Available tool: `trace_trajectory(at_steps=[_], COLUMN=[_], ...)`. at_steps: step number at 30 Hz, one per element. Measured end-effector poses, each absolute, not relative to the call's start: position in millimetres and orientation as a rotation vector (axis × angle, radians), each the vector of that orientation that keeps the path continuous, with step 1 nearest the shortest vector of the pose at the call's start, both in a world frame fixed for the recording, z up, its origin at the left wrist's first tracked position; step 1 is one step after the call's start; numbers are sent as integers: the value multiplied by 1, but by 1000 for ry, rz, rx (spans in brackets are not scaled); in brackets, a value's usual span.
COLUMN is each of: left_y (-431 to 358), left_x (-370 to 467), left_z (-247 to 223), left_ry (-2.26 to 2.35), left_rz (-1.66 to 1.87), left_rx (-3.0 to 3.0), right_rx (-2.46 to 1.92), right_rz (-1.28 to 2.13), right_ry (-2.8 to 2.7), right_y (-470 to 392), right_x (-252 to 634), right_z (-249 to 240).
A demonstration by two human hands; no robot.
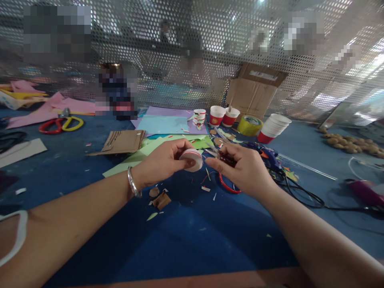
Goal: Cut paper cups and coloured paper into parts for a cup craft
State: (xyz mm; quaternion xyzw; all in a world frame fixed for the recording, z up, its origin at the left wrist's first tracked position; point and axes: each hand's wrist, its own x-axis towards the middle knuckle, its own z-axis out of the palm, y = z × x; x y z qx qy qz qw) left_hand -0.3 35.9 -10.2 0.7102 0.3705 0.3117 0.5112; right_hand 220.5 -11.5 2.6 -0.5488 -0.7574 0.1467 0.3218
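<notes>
Between the thumb and fingers of my left hand [168, 160] is the cut-down bottom of a paper cup [192, 161], white with a thin red line. It is tipped so that one round face turns toward me. My right hand [240, 164] is closed just to its right, around a pair of scissors [229, 185]. The metal blades point left toward the cup piece, and a red handle loop shows below the palm. My fingers hide the middle of the scissors. Paper scraps [205, 189] and a brown cardboard bit [162, 201] lie below the hands.
Behind the hands stand paper cups [217, 117], a stack of cups [274, 127], yellow tape [249, 125] and a cardboard box [252, 92]. A blue glue gun [271, 158] with its cord lies right. Cardboard [123, 142], coloured paper [163, 124] and other scissors [61, 125] are left.
</notes>
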Motion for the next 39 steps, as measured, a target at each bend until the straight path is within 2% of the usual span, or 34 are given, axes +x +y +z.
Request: trace_trajectory(at_steps=[18,30,34,39], left_y=[29,31,30,31], left_x=[4,-3,0,5], left_z=[-5,0,-4,-14], left_ry=[803,557,596,689], left_rz=[602,411,459,752], left_rx=[1651,1374,1370,1313], right_rx=[-1336,-1063,-1077,-1180], right_rz=[531,1151,1090,846], right_ry=[-2039,-1981,-2014,-1933], right_y=[-21,-23,-18,-8], right_x=[211,214,217,220], right_z=[-2,14,11,1])
